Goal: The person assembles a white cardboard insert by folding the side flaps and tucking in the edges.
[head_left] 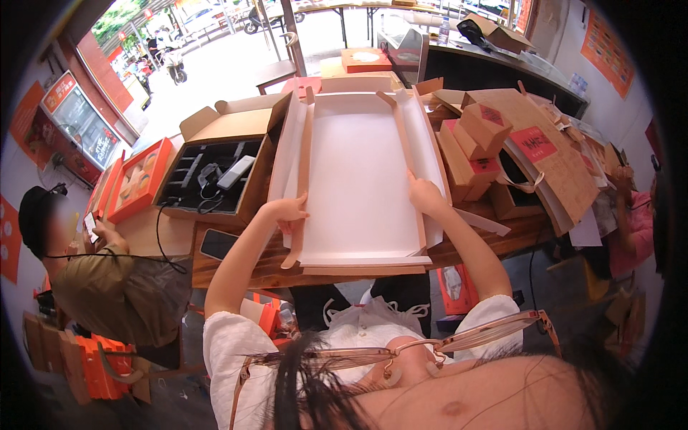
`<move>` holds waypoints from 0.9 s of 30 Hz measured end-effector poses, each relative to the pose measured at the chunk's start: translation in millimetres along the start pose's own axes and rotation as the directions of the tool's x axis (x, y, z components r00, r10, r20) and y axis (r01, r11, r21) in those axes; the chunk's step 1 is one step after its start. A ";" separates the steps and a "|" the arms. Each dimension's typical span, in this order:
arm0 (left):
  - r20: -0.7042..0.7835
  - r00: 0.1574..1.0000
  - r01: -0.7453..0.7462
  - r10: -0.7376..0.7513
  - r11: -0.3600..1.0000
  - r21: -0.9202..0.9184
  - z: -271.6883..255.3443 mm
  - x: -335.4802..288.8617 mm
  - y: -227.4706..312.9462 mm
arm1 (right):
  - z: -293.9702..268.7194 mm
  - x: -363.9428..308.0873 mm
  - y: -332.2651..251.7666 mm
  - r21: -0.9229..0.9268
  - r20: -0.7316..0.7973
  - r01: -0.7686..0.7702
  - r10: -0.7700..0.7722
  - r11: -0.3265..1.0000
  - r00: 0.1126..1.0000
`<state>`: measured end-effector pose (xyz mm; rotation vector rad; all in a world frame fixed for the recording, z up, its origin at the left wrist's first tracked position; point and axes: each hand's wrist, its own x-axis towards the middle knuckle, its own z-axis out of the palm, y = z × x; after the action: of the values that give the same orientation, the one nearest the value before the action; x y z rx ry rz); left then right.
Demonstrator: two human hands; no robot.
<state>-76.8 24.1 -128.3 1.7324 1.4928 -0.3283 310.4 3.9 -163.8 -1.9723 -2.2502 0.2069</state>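
In front of me on the wooden table lies a large, partly folded cardboard box point(358, 165), white inside with brown edges. My left hand point(289, 211) grips its left side wall near the front corner, fingers bent over the fold. On the opposite wall my right hand point(428, 195) is closed, thumb side up and pointing away from me; its other fingers are mostly hidden. Loose flaps stand out beyond both side walls and at the far end. The box's front edge lies close to the table's near edge.
Left of the box are a phone point(217, 244) and an open carton point(247, 168) holding a white device and cables. Brown boxes point(469, 154) and flat cardboard point(548, 161) crowd the right. A seated person point(107, 287) is at left; another person's pink sleeve point(634, 233) shows at right.
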 end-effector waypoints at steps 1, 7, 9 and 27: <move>-0.029 0.999 -0.018 0.018 1.000 -0.007 4.1 -3.9 -1.1 | -2.4 -0.1 -3.0 -0.006 0.024 -0.019 0.019 1.000 1.000; -0.158 0.984 -0.086 0.085 0.996 0.003 15.4 -8.3 -7.2 | 1.7 -8.7 -12.4 -0.418 -0.168 0.038 -0.118 0.907 0.979; -0.185 0.978 -0.102 0.102 0.995 0.006 16.0 -10.1 -8.2 | -5.1 -12.4 -20.5 -0.678 -0.207 0.079 -0.293 0.731 0.933; -0.232 0.954 -0.203 0.188 0.978 -0.045 14.6 -7.5 -3.6 | -34.1 92.8 20.6 -0.091 0.790 0.548 -0.275 0.832 0.548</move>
<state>-77.8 8.3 -134.2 1.8938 1.4555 0.0258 325.1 98.9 -132.9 -1.5159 -3.4365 0.7672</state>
